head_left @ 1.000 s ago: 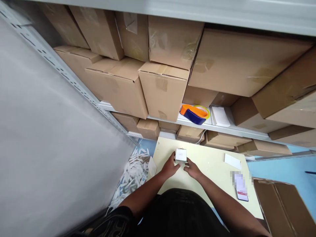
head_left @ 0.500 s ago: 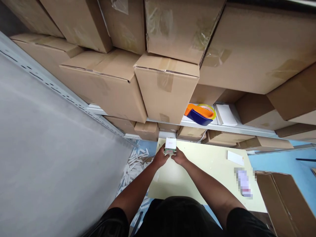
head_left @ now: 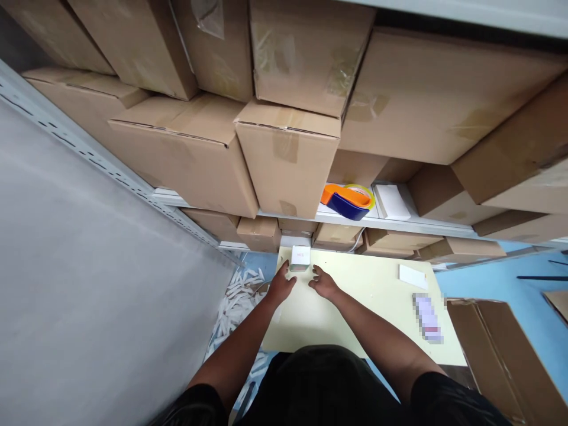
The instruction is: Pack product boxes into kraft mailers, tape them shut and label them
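Small white-topped box (head_left: 300, 258) on pale table (head_left: 373, 290)

head camera | from above, facing forward and down | wide | hands (head_left: 325, 284), table (head_left: 373, 278) below centre

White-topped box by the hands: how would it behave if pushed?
The white-topped box is probably fairly stiff: its edges look straight. Its flat faces suggest sliding, not rolling. Tipping seems unlikely under a low push, as it sits flat on the table.
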Demonstrator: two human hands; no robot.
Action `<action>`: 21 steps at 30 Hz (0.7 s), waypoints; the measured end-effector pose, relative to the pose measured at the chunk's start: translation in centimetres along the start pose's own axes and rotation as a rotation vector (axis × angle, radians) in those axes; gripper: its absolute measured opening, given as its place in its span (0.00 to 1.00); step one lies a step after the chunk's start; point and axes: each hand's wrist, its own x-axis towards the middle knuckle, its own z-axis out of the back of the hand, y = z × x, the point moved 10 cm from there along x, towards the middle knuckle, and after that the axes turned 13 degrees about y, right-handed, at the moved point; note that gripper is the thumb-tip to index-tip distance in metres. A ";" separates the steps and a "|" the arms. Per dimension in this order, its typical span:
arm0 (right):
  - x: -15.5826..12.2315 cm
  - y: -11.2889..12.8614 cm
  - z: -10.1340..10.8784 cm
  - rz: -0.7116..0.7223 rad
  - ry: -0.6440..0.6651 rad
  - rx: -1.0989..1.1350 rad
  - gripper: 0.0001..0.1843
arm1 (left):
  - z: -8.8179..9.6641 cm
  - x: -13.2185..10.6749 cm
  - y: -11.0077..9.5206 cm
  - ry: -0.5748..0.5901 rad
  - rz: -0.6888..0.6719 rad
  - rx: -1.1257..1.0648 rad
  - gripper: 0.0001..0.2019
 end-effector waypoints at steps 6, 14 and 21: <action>-4.5 -5.4 1.6 -0.032 -0.013 0.032 0.39 | -1.5 -4.4 3.2 -0.095 0.193 0.005 0.24; -9.8 -11.6 6.6 0.024 0.015 0.004 0.31 | -8.5 -8.3 1.0 -0.146 0.250 0.096 0.14; -15.7 -8.0 15.6 0.284 -0.089 -0.158 0.19 | -16.7 -9.0 -8.2 -0.020 0.114 0.142 0.10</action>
